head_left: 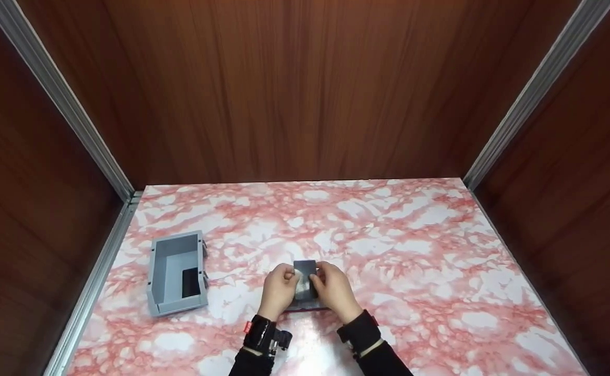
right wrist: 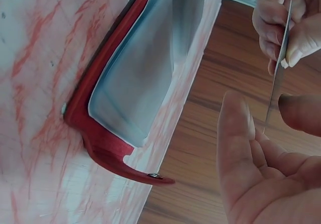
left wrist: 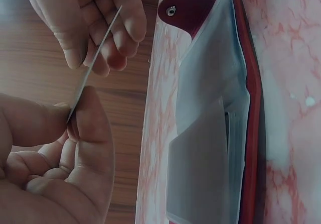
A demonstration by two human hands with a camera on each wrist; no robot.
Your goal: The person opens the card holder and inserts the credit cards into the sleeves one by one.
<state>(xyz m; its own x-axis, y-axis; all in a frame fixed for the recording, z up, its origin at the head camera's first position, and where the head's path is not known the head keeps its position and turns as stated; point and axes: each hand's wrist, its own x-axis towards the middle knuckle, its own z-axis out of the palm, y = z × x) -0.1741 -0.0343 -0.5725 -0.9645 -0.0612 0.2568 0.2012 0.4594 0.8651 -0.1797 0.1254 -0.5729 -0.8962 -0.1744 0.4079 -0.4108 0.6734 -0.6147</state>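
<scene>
A thin dark card [head_left: 305,267] is held up between the two hands in the head view. Both wrist views show it edge-on. My left hand [head_left: 278,290] pinches one side of it between thumb and index finger. Around the other side, the thumb and loosely bent fingers of my right hand [head_left: 336,290] stand slightly apart, with the card between them. Below the hands lies an opened red card holder [left wrist: 255,113] with clear plastic sleeves [right wrist: 138,78] and a snap strap [right wrist: 125,170]. In the head view the hands and card hide most of it.
A grey bin [head_left: 159,271] stands to the left on the red-and-white marbled table [head_left: 414,250], with a black flat object [head_left: 190,282] inside. Brown wood-grain panels [head_left: 294,94] and metal rails [head_left: 539,89] enclose the back and sides.
</scene>
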